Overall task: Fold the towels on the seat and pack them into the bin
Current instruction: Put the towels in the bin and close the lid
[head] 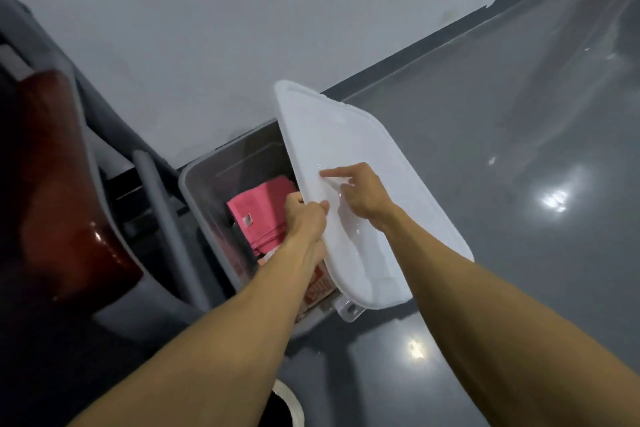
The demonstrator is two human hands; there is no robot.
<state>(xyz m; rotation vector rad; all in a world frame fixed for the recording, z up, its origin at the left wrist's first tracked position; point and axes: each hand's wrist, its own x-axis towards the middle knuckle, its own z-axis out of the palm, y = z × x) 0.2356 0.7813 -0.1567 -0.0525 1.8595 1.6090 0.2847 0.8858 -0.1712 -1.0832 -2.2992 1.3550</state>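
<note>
Lying folded inside the clear bin (204, 184), a pink towel (263, 215) sits near the bin's middle with a small label sewn on it, too small to read. Below it, partly behind the left forearm, an orange and white cloth (317, 291) carries large white lettering that cannot be made out. The bin stands on the grey floor (502, 184), its far end close to the pale wall (207, 28).

A white lid (346, 149) is held tilted above the bin, covering its right side and leaving the left side uncovered. The left hand (304, 218) grips the lid's left edge, thumb on top and fingers curled under. The right hand (360, 194) rests on the lid's top face, index finger stretched out and touching it, the other fingers bent; it pinches nothing that can be seen. A clear latch (348, 310) sticks out at the bin's near right corner, just under the lid's rim.

To the left, a dark red seat (65, 201) with a grey frame (162, 215) stands just beside the bin. To the right, glossy floor stretches away, showing bright reflections.
</note>
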